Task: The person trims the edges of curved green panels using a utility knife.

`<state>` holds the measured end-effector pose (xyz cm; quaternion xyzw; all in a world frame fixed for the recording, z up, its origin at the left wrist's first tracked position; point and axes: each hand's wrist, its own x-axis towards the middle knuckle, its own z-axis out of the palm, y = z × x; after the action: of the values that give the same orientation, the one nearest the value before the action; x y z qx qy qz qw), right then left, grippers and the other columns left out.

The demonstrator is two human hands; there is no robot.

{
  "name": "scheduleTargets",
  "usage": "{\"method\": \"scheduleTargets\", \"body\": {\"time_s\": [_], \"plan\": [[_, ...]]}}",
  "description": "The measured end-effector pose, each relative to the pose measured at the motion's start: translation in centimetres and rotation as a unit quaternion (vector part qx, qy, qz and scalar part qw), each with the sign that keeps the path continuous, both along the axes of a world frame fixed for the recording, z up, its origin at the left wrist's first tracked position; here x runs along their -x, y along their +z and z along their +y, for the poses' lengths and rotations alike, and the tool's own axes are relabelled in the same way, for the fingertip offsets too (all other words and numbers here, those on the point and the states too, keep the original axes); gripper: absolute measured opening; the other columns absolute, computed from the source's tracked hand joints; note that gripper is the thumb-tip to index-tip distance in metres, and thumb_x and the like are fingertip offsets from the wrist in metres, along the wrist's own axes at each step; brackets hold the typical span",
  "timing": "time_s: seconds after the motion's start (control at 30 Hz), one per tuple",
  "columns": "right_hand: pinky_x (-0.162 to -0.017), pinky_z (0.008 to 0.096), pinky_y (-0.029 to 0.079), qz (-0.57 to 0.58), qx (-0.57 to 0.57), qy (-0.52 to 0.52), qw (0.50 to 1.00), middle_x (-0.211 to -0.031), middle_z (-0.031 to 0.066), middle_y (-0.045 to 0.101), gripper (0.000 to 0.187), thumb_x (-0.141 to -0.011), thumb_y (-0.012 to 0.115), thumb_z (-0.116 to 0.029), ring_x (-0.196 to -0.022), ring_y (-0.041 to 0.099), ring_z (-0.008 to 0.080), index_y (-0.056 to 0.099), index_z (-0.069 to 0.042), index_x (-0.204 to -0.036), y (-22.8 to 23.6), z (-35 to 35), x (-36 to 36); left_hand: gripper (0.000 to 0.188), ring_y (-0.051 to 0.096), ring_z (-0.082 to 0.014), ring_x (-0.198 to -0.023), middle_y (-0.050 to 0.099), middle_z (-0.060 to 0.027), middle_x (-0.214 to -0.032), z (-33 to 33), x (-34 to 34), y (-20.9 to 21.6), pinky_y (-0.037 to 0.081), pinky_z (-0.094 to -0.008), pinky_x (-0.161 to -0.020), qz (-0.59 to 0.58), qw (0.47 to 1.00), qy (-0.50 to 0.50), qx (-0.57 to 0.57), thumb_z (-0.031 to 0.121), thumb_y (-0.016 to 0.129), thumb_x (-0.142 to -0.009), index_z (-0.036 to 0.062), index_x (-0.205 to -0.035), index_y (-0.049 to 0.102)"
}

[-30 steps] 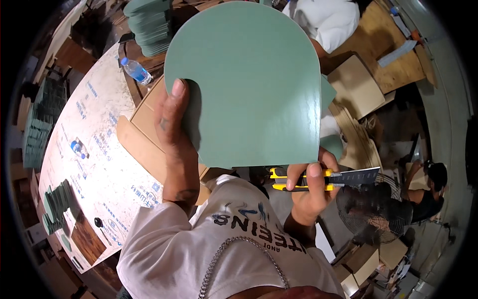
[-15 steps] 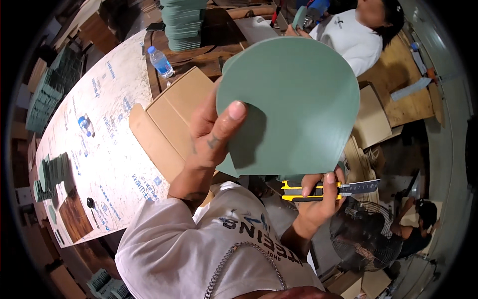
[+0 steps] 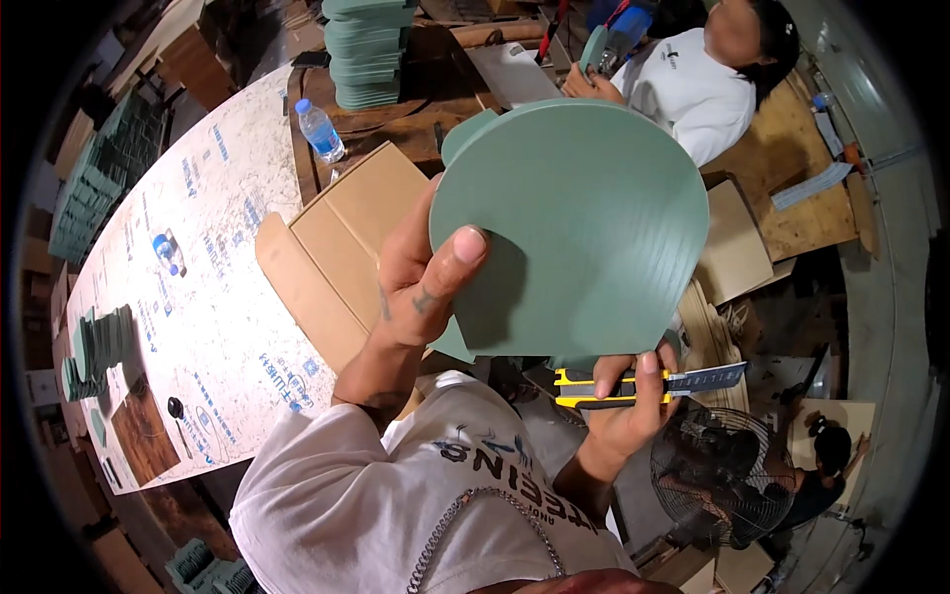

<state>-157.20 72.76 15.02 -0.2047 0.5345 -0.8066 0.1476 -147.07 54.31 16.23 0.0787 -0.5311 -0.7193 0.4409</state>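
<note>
My left hand (image 3: 421,272) is closed on a green rounded board (image 3: 584,228) with one straight lower edge, its thumb lying on the broad face. Behind that board another green piece (image 3: 469,134) peeks out at the upper left; how it is held is hidden. My right hand (image 3: 630,396) is wrapped round a yellow and black utility knife (image 3: 579,389), just under the board's straight edge. The knife's dark blade sticks out to the right. An open cardboard box (image 3: 346,233) lies beyond my left forearm.
On the left is a white printed table (image 3: 213,327) bearing a water bottle (image 3: 320,134), a smaller bottle (image 3: 165,252) and green pieces (image 3: 102,342). A tall green stack (image 3: 366,54) stands behind. A co-worker (image 3: 693,89) handles a green piece. A fan (image 3: 717,475) stands lower right.
The green board has come slightly down in view, with my left hand still on it. The utility knife has shifted a little to the left in my right hand.
</note>
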Motion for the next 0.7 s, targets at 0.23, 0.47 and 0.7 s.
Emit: {"method": "scheduleTargets", "body": {"time_s": [0.23, 0.47, 0.7], "plan": [[-0.049, 0.0217, 0.036, 0.041, -0.014, -0.020, 0.999, -0.060, 0.0109, 0.055, 0.025, -0.085, 0.053, -0.013, -0.045, 0.046, 0.0128, 0.053, 0.010, -0.095, -0.2, -0.2, -0.1, 0.057, 0.051, -0.0144, -0.103, 0.055, -0.0074, -0.114, -0.2, -0.3, -0.5, 0.039, -0.0277, -0.088, -0.001, 1.000, -0.011, -0.004, 0.031, 0.060, -0.089, -0.0037, -0.131, 0.044], [-0.052, 0.0231, 0.037, 0.030, -0.011, -0.008, 0.999, -0.057, 0.0092, 0.053, 0.028, -0.085, 0.052, -0.015, -0.047, 0.047, 0.0134, 0.053, 0.010, -0.097, -0.1, 0.1, -0.2, 0.061, 0.051, -0.0164, -0.104, 0.055, -0.0083, -0.116, -0.5, 0.2, -0.5, 0.040, -0.0302, -0.090, 0.008, 0.998, -0.035, -0.045, 0.033, 0.063, -0.087, -0.0030, -0.132, 0.044], [-0.070, 0.0303, 0.049, 0.360, -0.134, -0.082, 0.919, -0.085, 0.0184, 0.063, 0.024, -0.085, 0.058, -0.015, -0.074, 0.060, 0.0214, 0.062, 0.006, -0.096, -1.0, -0.1, -0.8, 0.054, 0.059, -0.0144, -0.085, 0.063, -0.0054, -0.093, -2.3, 6.2, -2.2, 0.048, -0.0266, -0.076, -0.058, 0.962, -0.011, -0.267, 0.052, 0.052, -0.093, -0.0003, -0.106, 0.059]]}}
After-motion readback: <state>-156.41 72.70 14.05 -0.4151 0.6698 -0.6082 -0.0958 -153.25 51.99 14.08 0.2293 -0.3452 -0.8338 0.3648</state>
